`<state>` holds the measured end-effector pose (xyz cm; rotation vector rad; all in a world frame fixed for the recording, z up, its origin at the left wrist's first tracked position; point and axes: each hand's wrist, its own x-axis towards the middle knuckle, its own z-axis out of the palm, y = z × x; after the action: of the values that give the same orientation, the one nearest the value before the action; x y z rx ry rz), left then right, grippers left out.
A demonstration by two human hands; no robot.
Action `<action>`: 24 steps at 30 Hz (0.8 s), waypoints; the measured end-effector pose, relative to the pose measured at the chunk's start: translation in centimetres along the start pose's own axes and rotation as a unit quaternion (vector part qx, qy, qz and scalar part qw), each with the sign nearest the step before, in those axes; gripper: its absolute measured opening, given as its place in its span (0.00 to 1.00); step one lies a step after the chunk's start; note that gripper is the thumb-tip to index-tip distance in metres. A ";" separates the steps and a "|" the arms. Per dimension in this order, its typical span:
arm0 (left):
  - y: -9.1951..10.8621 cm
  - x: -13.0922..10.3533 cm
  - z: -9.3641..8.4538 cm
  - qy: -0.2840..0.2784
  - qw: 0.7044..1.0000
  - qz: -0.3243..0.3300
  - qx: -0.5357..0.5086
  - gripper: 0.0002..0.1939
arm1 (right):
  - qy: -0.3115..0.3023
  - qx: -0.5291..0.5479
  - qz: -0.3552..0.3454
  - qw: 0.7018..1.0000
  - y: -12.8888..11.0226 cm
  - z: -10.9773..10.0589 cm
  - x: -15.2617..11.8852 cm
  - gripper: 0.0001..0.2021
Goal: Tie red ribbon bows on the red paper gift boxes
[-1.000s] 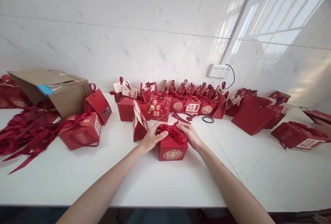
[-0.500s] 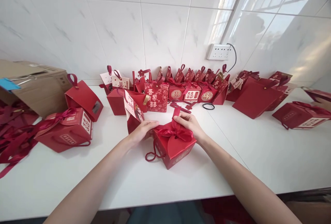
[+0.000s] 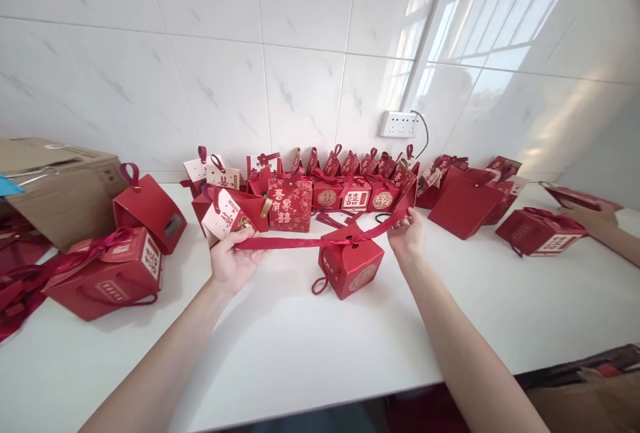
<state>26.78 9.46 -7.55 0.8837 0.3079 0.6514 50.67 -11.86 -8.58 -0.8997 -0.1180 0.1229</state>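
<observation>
A small red gift box (image 3: 350, 265) with a gold emblem stands on the white table in front of me. A red ribbon (image 3: 295, 243) runs across its top and stretches out to both sides. My left hand (image 3: 235, 261) is closed on the ribbon's left end, beside a white-and-red printed gift box (image 3: 226, 216). The other end is pinched in my right hand (image 3: 407, 233), right of the box. No bow shows on the box top; the ribbon crosses at its middle. A dark red cord loop (image 3: 319, 285) hangs from the box's left side.
Red boxes (image 3: 327, 196) line the wall below a white power strip (image 3: 400, 125). A bow-tied box (image 3: 107, 279), a heap of ribbons (image 3: 25, 293) and a cardboard carton (image 3: 70, 186) are left. Another person's hand (image 3: 590, 216) touches a red item at far right.
The bow on the box has come undone and its ribbon is now pulled out straight. My hands have moved apart, left and right. Another person's hand has appeared at right.
</observation>
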 end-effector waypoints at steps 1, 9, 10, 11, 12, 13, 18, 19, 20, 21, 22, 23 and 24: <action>0.0 0.0 0.0 0.013 1.000 0.000 -0.017 0.09 | 0.002 0.004 0.012 1.000 0.2 0.2 -0.1 0.16; -1.6 -0.2 0.5 -0.070 0.994 0.004 0.084 0.10 | -0.218 -0.190 0.156 0.944 0.6 1.9 -3.2 0.14; -1.7 -0.2 0.6 -0.086 0.990 0.002 0.108 0.12 | -0.273 -0.220 0.161 0.922 0.7 1.9 -3.6 0.16; -1.9 -0.2 0.6 -0.099 0.987 0.003 0.125 0.13 | -0.326 -0.233 0.166 0.901 0.8 2.0 -4.0 0.18; -2.0 -0.2 0.5 -0.112 0.984 0.007 0.136 0.13 | -0.374 -0.230 0.173 0.882 0.8 2.0 -4.4 0.19; -2.2 -0.2 0.5 -0.124 0.981 0.013 0.147 0.14 | -0.413 -0.218 0.177 0.866 0.9 2.1 -4.7 0.19; -2.7 -0.6 0.2 -0.207 0.943 0.072 0.251 0.13 | -0.507 -0.230 0.134 0.820 0.3 2.3 -5.4 0.20; -2.9 -0.9 0.3 -0.233 0.930 0.078 0.272 0.13 | -0.516 -0.254 0.116 0.810 -0.1 2.2 -5.4 0.20; -3.1 -1.2 0.5 -0.261 0.917 0.081 0.291 0.15 | -0.527 -0.275 0.098 0.798 -0.5 2.1 -5.4 0.20; -3.2 -1.6 0.7 -0.287 0.904 0.081 0.308 0.17 | -0.539 -0.290 0.082 0.786 -1.0 2.1 -5.4 0.20; -3.4 -1.9 1.0 -0.308 0.891 0.079 0.323 0.20 | -0.550 -0.302 0.064 0.776 -1.4 2.0 -5.5 0.19; -3.6 -2.2 1.2 -0.326 0.880 0.079 0.338 0.22 | -0.561 -0.312 0.046 0.765 -1.9 2.0 -5.7 0.17; -3.7 -2.4 1.4 -0.339 0.868 0.083 0.353 0.24 | -0.572 -0.325 0.024 0.753 -2.4 2.1 -6.0 0.14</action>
<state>27.15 5.34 -9.66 1.7958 -0.1963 0.3340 44.58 -12.62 -5.70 -1.4177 -1.3666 0.7151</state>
